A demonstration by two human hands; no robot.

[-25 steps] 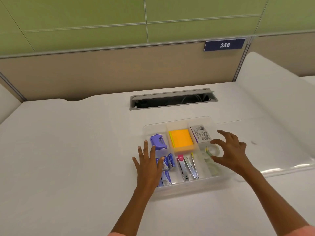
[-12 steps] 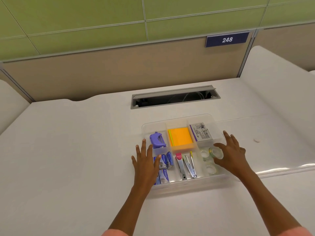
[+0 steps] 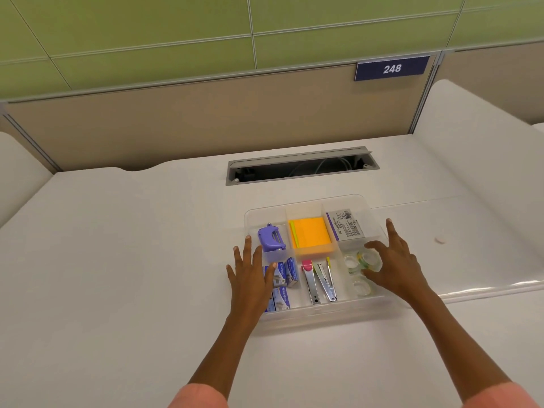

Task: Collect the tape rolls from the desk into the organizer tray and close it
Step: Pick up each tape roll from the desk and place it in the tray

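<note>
A clear organizer tray [image 3: 312, 203] sits mid-desk with no lid on it. Its right front compartment holds two clear tape rolls [image 3: 350, 262] [image 3: 360, 287]. Just above them is a third tape roll with green print [image 3: 370, 258], pinched between the thumb and fingers of my right hand [image 3: 397, 263]. My left hand [image 3: 250, 272] lies flat with its fingers spread on the tray's left edge, over the blue boxes, holding nothing.
The tray also holds a purple punch [image 3: 269, 237], orange sticky notes [image 3: 310, 234], a labelled box [image 3: 346, 225], blue boxes [image 3: 284, 275] and a stapler with clippers [image 3: 319, 279]. A clear flat lid-like sheet [image 3: 477, 260] lies to the right. A cable slot [image 3: 300, 167] is behind.
My right hand has carried the tape roll lower into the right front compartment, beside the other rolls. My left hand has stayed on the tray's left edge.
</note>
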